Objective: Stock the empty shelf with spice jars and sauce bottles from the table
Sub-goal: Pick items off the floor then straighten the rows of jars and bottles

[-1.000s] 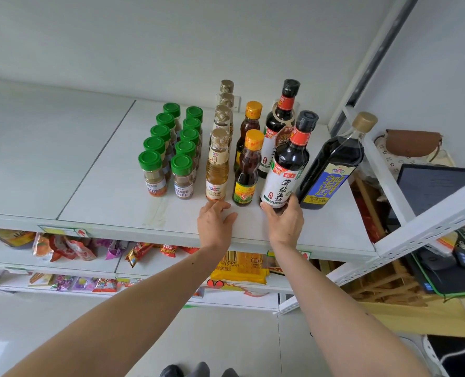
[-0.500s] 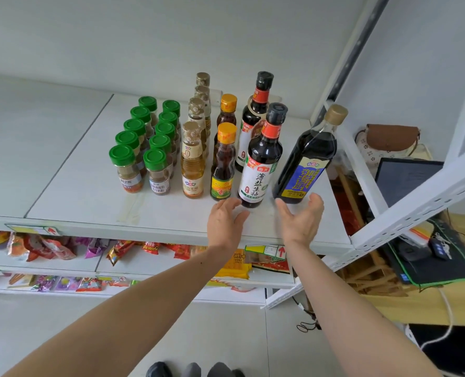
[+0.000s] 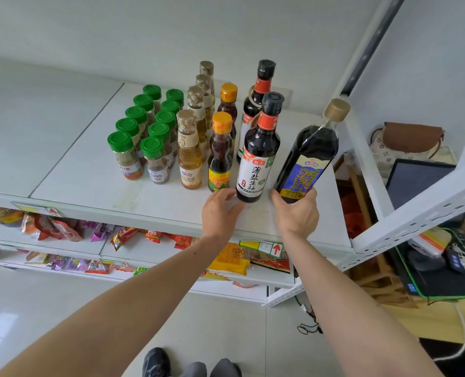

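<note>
On the white shelf [image 3: 84, 170] stand two rows of green-capped spice jars [image 3: 144, 134], a row of pale vinegar bottles [image 3: 189, 153], two orange-capped sauce bottles [image 3: 220, 156] and two red-necked soy sauce bottles [image 3: 257, 159]. At the right end stands a dark bottle with a blue label [image 3: 306, 156] and a tan cap. My right hand [image 3: 296, 213] wraps around that bottle's base. My left hand [image 3: 220, 210] lies on the shelf with fingers apart, its fingertips touching the base of the front soy sauce bottle.
The shelf's white corner post [image 3: 367, 170] rises just right of the blue-label bottle. Snack packets [image 3: 63, 229] fill the shelf below. To the right stand a laptop [image 3: 413, 183], a brown bag [image 3: 410, 137] and a desk mat with keys [image 3: 459, 259].
My right hand let go of the front soy sauce bottle, moved right and closed on the base of the blue-label bottle. My left hand slid right to the soy bottle's base.
</note>
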Action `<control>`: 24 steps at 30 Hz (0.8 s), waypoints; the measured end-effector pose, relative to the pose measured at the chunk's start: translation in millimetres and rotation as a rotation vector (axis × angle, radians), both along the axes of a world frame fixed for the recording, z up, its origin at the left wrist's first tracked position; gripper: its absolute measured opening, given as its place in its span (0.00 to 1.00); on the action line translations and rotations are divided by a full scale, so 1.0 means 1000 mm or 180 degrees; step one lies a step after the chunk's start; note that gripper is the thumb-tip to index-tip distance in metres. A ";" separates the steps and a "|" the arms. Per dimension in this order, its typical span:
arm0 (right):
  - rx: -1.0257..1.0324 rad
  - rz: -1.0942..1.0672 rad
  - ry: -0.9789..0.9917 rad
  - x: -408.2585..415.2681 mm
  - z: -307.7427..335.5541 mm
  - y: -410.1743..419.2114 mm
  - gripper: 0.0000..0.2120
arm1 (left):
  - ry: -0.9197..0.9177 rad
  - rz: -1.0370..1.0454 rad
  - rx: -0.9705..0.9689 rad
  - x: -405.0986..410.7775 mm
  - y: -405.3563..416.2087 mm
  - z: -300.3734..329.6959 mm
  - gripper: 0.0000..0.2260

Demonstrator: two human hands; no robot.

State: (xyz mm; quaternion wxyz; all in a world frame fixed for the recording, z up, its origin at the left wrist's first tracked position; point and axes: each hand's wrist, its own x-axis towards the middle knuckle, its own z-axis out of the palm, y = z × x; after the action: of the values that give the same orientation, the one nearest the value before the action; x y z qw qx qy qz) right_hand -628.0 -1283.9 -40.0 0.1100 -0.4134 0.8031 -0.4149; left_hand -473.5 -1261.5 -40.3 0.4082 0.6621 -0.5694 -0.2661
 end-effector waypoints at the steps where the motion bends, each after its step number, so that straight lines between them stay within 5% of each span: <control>1: -0.0016 0.0010 0.0014 0.000 -0.001 0.002 0.32 | -0.0003 -0.0002 -0.0002 0.000 0.000 0.000 0.14; 13: 0.0039 0.0061 -0.0006 0.003 0.002 0.012 0.30 | 0.0040 -0.0118 0.0039 0.006 0.004 0.003 0.14; 20: -0.0375 0.0103 0.0091 0.009 0.004 0.023 0.46 | 0.0253 -0.0199 -0.0092 0.013 0.016 0.016 0.13; 24: -0.0780 -0.0044 0.0275 0.028 0.016 0.035 0.46 | 0.0352 -0.0371 -0.0329 0.021 0.021 0.027 0.11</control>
State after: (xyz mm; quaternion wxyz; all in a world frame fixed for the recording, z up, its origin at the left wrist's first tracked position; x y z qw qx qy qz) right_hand -600.3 -1248.7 -24.1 0.0212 -0.4356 0.7532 -0.4924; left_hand -452.2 -1240.1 -13.2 0.4564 0.5902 -0.5965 -0.2959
